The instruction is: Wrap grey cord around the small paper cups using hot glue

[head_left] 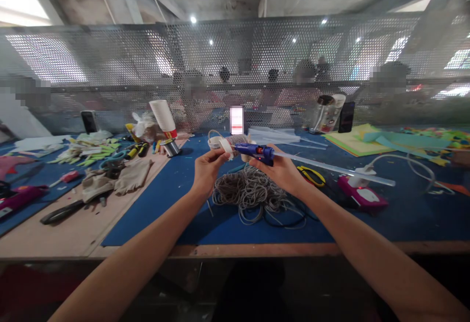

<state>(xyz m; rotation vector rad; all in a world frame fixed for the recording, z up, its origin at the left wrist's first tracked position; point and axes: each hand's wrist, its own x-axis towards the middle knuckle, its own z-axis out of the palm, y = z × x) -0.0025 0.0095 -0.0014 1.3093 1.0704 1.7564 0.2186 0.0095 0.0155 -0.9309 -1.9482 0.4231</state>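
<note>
As the left fingers (218, 154) pinch a white strip (225, 148), apparently for steadiness, right fingers (260, 166) grip the glue gun (251, 150) mid-frame.

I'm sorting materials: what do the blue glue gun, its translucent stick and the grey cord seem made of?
Blue glue gun: likely smooth plastic, given its moulded shape. Translucent stick: probably hot glue, smooth, projecting from the gun. Grey cord: perhaps textile, matte, judging by soft loops.
</note>
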